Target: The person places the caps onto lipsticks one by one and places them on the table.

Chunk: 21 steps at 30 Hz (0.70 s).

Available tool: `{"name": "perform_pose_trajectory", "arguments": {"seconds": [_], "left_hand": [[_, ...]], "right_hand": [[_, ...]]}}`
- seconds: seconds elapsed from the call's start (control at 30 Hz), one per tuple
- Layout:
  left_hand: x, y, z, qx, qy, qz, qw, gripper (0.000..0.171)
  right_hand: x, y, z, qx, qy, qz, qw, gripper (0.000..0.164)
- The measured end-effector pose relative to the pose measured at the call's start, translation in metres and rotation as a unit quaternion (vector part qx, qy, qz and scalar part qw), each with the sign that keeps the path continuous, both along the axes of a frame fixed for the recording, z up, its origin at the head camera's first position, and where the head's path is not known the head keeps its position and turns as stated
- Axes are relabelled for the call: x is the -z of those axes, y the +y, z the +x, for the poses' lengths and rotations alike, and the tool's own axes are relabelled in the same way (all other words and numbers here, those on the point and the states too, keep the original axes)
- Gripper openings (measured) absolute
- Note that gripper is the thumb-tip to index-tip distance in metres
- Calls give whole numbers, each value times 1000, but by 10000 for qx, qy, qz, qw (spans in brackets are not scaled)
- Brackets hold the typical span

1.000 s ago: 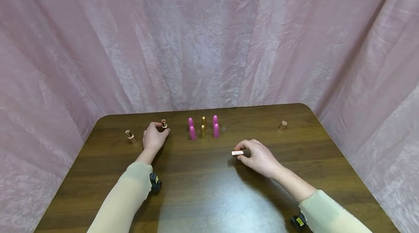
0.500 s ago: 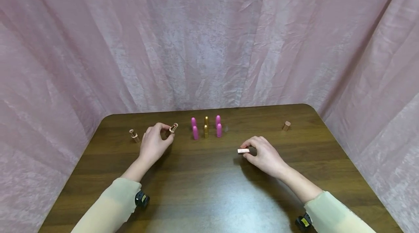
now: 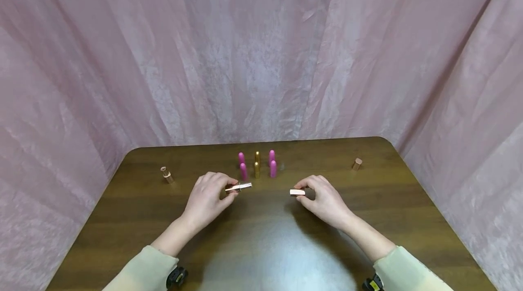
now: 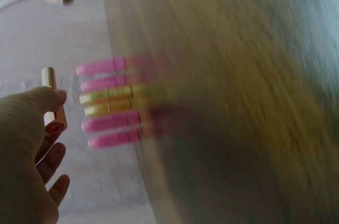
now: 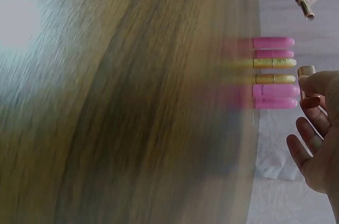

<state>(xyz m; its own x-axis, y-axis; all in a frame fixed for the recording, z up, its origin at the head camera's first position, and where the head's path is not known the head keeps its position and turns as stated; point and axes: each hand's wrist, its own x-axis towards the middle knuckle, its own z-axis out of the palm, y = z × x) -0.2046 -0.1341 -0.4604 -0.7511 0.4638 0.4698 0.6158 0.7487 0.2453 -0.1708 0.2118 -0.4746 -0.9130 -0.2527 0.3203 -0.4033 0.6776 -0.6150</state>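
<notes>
In the head view my left hand pinches a rose-gold lipstick tube between thumb and fingers, its slim uncapped end pointing right. Across from it, my right hand holds a rose-gold lipstick cap by the sides, lying level and pointing left. A short gap separates tube and cap. The left wrist view shows the tube gripped under the thumb, with a reddish lower end. In the right wrist view the cap is partly hidden by the fingers.
Pink lipsticks and gold lipsticks stand upright in two rows just beyond the hands. Another uncapped rose-gold tube stands at the left, and a rose-gold cap at the right. A pink curtain hangs behind the wooden table.
My left hand has lifted the tube from the table's back left, brought it right and nearer, and tipped it sideways. My right hand keeps the cap in nearly the same place.
</notes>
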Motion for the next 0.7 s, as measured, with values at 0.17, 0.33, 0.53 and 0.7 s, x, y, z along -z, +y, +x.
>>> {"name": "perform_pose_trajectory", "arguments": {"seconds": [0.17, 0.33, 0.53, 0.7], "left_hand": [[2, 16, 8, 259, 201, -140, 9994, 27], [3, 27, 11, 489, 328, -196, 9981, 27], [6, 35, 14, 594, 286, -238, 9975, 26], [7, 41, 13, 595, 285, -277, 9974, 25]], "right_hand": [[1, -7, 1, -39, -83, -34, 10000, 27], [-1, -13, 2, -42, -53, -123, 9999, 28], [-1, -17, 4, -50, 4, -116, 9999, 30], [-1, -22, 2, -185, 62, -89, 9998, 29]]}}
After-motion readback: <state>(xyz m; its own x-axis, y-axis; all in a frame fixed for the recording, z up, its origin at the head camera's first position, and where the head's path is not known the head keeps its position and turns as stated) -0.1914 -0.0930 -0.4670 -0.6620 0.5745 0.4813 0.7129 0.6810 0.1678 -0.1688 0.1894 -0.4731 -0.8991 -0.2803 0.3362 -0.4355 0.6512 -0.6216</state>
